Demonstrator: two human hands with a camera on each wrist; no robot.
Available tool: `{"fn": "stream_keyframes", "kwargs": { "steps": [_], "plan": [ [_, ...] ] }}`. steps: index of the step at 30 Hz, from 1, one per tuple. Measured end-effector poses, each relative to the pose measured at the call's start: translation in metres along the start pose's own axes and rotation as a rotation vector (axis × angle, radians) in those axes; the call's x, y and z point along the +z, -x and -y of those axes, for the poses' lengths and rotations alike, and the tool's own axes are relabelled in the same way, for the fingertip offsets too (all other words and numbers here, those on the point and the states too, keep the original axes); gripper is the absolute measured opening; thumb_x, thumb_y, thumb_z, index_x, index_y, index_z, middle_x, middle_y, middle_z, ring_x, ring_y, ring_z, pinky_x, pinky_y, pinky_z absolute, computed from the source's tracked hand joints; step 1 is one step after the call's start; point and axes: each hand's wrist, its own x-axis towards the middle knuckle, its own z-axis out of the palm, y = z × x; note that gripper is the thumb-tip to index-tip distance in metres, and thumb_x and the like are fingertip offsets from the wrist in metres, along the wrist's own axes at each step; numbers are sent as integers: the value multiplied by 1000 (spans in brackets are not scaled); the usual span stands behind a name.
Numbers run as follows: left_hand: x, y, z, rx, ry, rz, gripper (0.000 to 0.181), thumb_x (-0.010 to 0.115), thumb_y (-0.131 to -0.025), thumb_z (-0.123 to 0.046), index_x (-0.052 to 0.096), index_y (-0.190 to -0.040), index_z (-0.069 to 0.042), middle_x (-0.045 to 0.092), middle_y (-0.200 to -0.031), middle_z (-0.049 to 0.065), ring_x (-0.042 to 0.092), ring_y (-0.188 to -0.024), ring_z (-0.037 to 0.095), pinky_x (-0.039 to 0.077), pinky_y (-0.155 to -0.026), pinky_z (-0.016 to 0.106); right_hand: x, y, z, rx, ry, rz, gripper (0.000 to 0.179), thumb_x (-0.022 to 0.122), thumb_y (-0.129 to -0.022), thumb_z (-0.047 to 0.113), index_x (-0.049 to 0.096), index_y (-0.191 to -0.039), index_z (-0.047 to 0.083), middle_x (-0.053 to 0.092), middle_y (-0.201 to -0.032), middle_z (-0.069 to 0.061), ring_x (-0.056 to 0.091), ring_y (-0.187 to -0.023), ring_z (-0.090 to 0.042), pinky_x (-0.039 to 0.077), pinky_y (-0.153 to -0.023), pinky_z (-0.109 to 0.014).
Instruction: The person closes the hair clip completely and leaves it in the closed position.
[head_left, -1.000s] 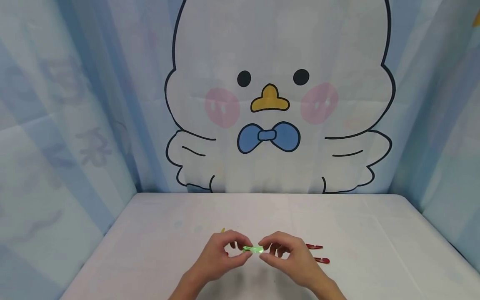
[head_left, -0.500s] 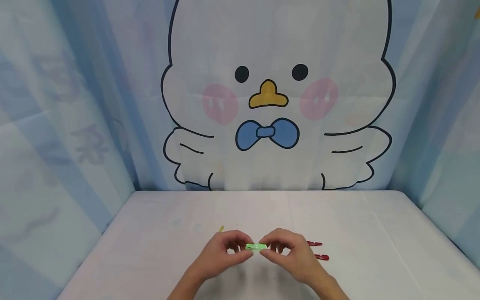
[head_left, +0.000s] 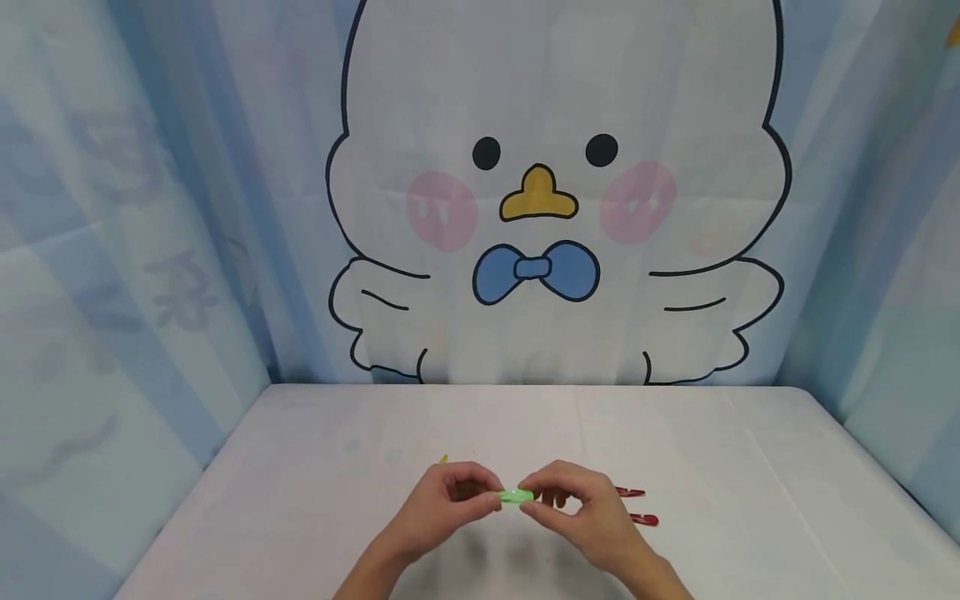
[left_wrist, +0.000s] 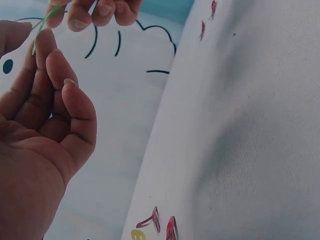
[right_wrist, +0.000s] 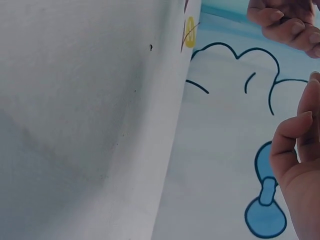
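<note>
A light green snap hair clip (head_left: 516, 496) is held up between both hands, above the table. My left hand (head_left: 452, 508) has its thumb and index fingertip at the clip's left end. My right hand (head_left: 581, 504) pinches the opposite end, its thumb below and index finger above. In the left wrist view the green clip (left_wrist: 52, 13) shows edge-on, with two thin strips splayed apart near the left thumb and fingertip. The right wrist view shows both hands only in part, and the clip is outside it.
Two red hair clips (head_left: 643, 520) lie right of my right hand. Behind my left hand sits a yellow piece (head_left: 443, 458); the left wrist view shows it beside red clips (left_wrist: 156, 220) whose strips stand apart. A cartoon curtain (head_left: 540, 333) hangs behind the white table (head_left: 337, 467).
The clip's forked left end, visible a second ago, is now covered by my left fingertips. The left thumb has drawn slightly left since half a second ago; the right hand keeps its pinch.
</note>
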Motion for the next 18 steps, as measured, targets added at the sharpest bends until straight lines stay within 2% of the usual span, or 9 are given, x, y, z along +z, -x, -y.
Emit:
{"fn": "stream_keyframes", "kwargs": {
  "steps": [8, 14, 18],
  "plan": [
    [5, 0, 1, 36, -25, -39, 18, 73, -92, -8, 70, -104, 5, 69, -97, 9, 63, -86, 17, 53, -76, 27, 4, 0, 9, 116, -3, -14, 17, 76, -88, 0, 72, -95, 15, 68, -84, 2, 59, -69, -12, 51, -59, -27],
    [8, -1, 3, 91, -52, -97, 14, 74, -91, -6, 71, -100, 4, 70, -93, 9, 62, -80, 13, 51, -71, 25, 8, 1, 8, 120, -12, -40, 17, 74, -89, -1, 70, -90, 16, 65, -79, 2, 57, -65, -11, 50, -57, -27],
    [10, -2, 3, 99, -60, -127, 13, 74, -90, -6, 71, -98, 4, 70, -91, 8, 61, -78, 12, 51, -70, 25, 10, 2, 7, 110, -7, -55, 19, 75, -88, -2, 70, -88, 16, 65, -78, 2, 56, -65, -11, 49, -57, -27]
  ]
}}
